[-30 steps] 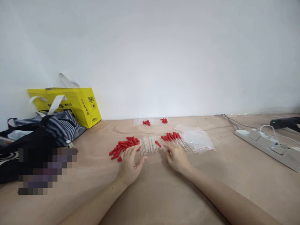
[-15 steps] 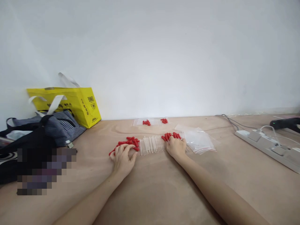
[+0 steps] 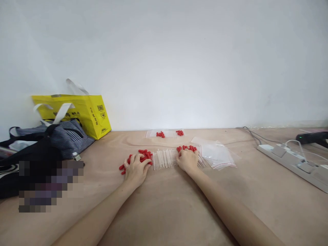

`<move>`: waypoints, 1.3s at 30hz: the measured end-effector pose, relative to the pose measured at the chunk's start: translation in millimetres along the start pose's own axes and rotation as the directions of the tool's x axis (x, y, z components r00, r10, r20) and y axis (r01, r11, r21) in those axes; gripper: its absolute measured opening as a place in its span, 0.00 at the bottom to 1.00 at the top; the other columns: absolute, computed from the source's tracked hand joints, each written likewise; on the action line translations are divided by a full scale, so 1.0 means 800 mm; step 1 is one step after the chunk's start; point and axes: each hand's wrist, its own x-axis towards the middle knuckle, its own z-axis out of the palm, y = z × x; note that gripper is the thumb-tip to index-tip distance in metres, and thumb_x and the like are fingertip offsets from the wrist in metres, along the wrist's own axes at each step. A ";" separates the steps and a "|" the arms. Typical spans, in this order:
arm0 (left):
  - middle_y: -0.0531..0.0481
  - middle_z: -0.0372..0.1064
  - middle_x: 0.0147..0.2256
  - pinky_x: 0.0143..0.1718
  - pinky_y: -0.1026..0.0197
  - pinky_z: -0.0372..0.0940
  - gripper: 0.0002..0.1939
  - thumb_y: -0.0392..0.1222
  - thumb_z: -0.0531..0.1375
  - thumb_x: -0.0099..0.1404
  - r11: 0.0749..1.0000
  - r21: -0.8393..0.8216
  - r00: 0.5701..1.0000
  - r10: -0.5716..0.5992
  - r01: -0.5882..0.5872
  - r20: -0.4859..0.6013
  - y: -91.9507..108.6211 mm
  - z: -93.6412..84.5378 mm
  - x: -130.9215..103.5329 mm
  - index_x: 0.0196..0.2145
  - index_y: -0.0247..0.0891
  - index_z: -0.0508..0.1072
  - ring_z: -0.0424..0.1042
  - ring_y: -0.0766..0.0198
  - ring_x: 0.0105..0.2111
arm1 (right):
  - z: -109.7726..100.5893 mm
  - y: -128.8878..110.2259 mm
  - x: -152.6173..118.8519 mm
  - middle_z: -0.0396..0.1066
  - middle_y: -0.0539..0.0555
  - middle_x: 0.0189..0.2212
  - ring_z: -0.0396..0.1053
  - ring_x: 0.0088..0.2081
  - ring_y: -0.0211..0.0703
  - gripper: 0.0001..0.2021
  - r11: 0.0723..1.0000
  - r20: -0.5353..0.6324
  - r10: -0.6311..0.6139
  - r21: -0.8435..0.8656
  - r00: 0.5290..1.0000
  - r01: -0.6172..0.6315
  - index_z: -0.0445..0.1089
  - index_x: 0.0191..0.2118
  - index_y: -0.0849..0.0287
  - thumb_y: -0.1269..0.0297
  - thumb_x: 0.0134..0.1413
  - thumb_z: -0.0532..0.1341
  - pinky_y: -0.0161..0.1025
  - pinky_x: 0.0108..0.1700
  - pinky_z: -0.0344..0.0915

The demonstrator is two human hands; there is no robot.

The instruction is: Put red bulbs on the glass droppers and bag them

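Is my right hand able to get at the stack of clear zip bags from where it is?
Probably yes: the right hand rests on red-capped pieces just beside the clear zip bags, with nothing between them.

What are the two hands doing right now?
Left hand: lies palm down on the loose red rubber caps, nothing gripped.
Right hand: palm down on the red-capped droppers; grip cannot be told.

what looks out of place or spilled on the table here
Nothing looks damaged. Loose red caps lie scattered under the left hand, beside the row of clear tubes; the right hand covers more.
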 end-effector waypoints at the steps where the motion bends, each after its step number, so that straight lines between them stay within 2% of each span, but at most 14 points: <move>1: 0.47 0.65 0.38 0.44 0.44 0.46 0.07 0.42 0.55 0.58 1.000 0.010 1.000 0.016 -0.016 0.001 0.000 0.000 0.001 0.33 0.48 0.73 0.58 0.52 0.42 | 0.000 -0.002 0.000 0.70 0.59 0.35 0.65 0.40 0.48 0.11 1.000 0.013 0.006 -0.010 1.000 -0.006 0.70 0.31 0.60 0.64 0.49 0.51 0.46 0.44 0.43; 5: 0.48 0.67 0.33 0.45 0.43 0.44 0.06 0.42 0.54 0.59 0.996 0.046 0.997 0.077 -0.079 0.027 0.000 -0.002 0.003 0.32 0.45 0.71 0.61 0.55 0.38 | 0.001 -0.007 0.005 0.71 0.61 0.34 0.65 0.39 0.50 0.11 0.999 0.037 0.035 -0.026 0.999 -0.034 0.71 0.31 0.62 0.65 0.47 0.52 0.47 0.44 0.43; 9: 0.49 0.70 0.31 0.47 0.43 0.42 0.06 0.40 0.52 0.60 0.991 0.071 0.993 0.115 -0.118 0.039 0.002 -0.004 0.005 0.32 0.44 0.69 0.62 0.55 0.36 | 0.002 -0.008 0.010 0.71 0.61 0.33 0.65 0.39 0.50 0.10 0.999 0.056 0.047 -0.020 0.997 -0.046 0.71 0.32 0.60 0.66 0.45 0.54 0.47 0.44 0.42; 14: 0.47 0.70 0.30 0.48 0.44 0.43 0.09 0.39 0.49 0.61 0.988 0.093 0.991 0.129 -0.125 -0.031 0.006 -0.011 0.002 0.31 0.40 0.69 0.64 0.55 0.35 | 0.002 -0.011 0.014 0.72 0.60 0.31 0.66 0.37 0.49 0.09 0.998 0.063 0.068 -0.008 0.996 -0.068 0.71 0.31 0.59 0.67 0.44 0.55 0.47 0.43 0.43; 19: 0.47 0.71 0.32 0.48 0.45 0.43 0.10 0.38 0.48 0.62 0.983 -0.067 0.982 0.168 -0.173 -0.081 0.013 -0.027 -0.013 0.33 0.39 0.68 0.64 0.56 0.36 | -0.008 -0.002 0.006 0.71 0.59 0.31 0.66 0.37 0.48 0.12 0.998 0.052 0.062 0.019 0.997 -0.063 0.71 0.28 0.61 0.64 0.48 0.51 0.46 0.43 0.47; 21: 0.49 0.71 0.32 0.48 0.47 0.43 0.10 0.37 0.47 0.62 0.952 -0.186 0.970 0.239 -0.244 -0.051 0.019 -0.035 -0.020 0.34 0.40 0.67 0.64 0.58 0.36 | -0.011 0.009 -0.005 0.71 0.57 0.30 0.65 0.36 0.46 0.12 0.997 0.012 0.008 0.081 1.000 -0.009 0.69 0.26 0.61 0.64 0.49 0.51 0.44 0.42 0.49; 23: 0.51 0.70 0.32 0.48 0.48 0.44 0.10 0.36 0.47 0.62 0.892 -0.308 0.935 0.354 -0.332 0.015 0.025 -0.042 -0.026 0.35 0.42 0.67 0.64 0.60 0.36 | -0.011 0.025 -0.022 0.69 0.56 0.28 0.65 0.35 0.44 0.10 0.974 -0.065 -0.099 0.196 0.993 0.110 0.67 0.25 0.61 0.66 0.49 0.51 0.41 0.41 0.52; 25: 0.52 0.70 0.31 0.48 0.50 0.45 0.10 0.34 0.48 0.60 0.821 -0.411 0.881 0.466 -0.396 0.081 0.029 -0.049 -0.029 0.35 0.43 0.66 0.64 0.61 0.36 | -0.008 0.041 -0.042 0.67 0.55 0.27 0.64 0.32 0.41 0.09 0.907 -0.153 -0.219 0.333 0.964 0.259 0.64 0.26 0.61 0.67 0.51 0.50 0.37 0.35 0.56; 27: 0.53 0.69 0.31 0.49 0.50 0.44 0.09 0.33 0.49 0.58 0.780 -0.477 0.850 0.513 -0.404 0.119 0.033 -0.055 -0.031 0.33 0.42 0.66 0.64 0.62 0.35 | -0.007 0.054 -0.062 0.64 0.54 0.27 0.62 0.29 0.40 0.08 0.826 -0.228 -0.289 0.431 0.930 0.363 0.62 0.27 0.60 0.68 0.52 0.49 0.35 0.31 0.57; 30: 0.53 0.68 0.31 0.50 0.49 0.43 0.07 0.34 0.52 0.53 0.780 -0.516 0.867 0.481 -0.354 0.132 0.037 -0.055 -0.032 0.32 0.41 0.65 0.64 0.61 0.36 | -0.007 0.061 -0.083 0.63 0.53 0.26 0.61 0.28 0.39 0.07 0.750 -0.272 -0.353 0.490 0.895 0.444 0.60 0.28 0.59 0.70 0.54 0.48 0.35 0.31 0.57; 35: 0.49 0.67 0.35 0.44 0.48 0.47 0.15 0.48 0.58 0.52 0.886 -0.435 0.965 0.235 -0.162 0.119 0.045 -0.033 -0.036 0.37 0.39 0.67 0.63 0.55 0.39 | -0.006 0.046 -0.096 0.67 0.55 0.32 0.63 0.35 0.41 0.12 0.730 -0.223 -0.459 0.458 0.860 0.508 0.63 0.40 0.60 0.74 0.55 0.46 0.39 0.38 0.55; 39: 0.51 0.68 0.33 0.40 0.52 0.49 0.07 0.43 0.55 0.58 0.905 -0.400 0.968 0.214 -0.147 0.128 0.049 -0.019 -0.037 0.31 0.42 0.71 0.64 0.58 0.37 | -0.004 0.039 -0.098 0.67 0.55 0.33 0.63 0.35 0.41 0.16 0.731 -0.153 -0.533 0.412 0.832 0.544 0.63 0.46 0.59 0.76 0.55 0.45 0.40 0.38 0.53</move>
